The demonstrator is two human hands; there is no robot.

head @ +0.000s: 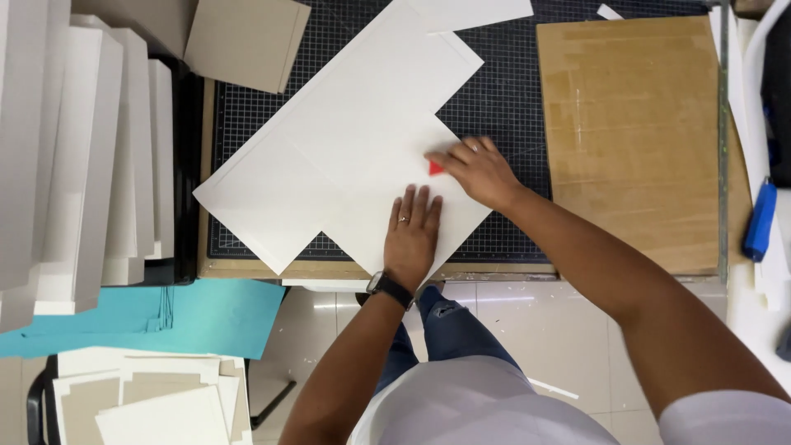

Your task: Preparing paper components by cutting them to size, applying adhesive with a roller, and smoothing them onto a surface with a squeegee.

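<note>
From the head camera, your left hand (412, 235) lies flat and open, palm down, fingers together, pressing on the lower part of a large white sheet (346, 156). The sheet lies at a slant across the black cutting mat (503, 91), which has a fine grid on it. Your right hand (478, 169) rests on the same sheet just above and to the right of the left one, fingers curled over a small red tool (435, 168); only a red corner of it shows under your fingertips, so its shape cannot be told. The two hands are near each other but not touching.

You wear a dark watch (389, 287) on the left wrist and a ring on that hand. To the right of the sheet, a brown cardboard board (634, 140) lies on the mat. A blue-handled tool (760, 218) sits at the far right edge. On the left, stacks of white boards (91, 156) stand on edge, and a turquoise sheet (198, 317) lies below them. More grey and white cards (148, 395) are piled at bottom left.
</note>
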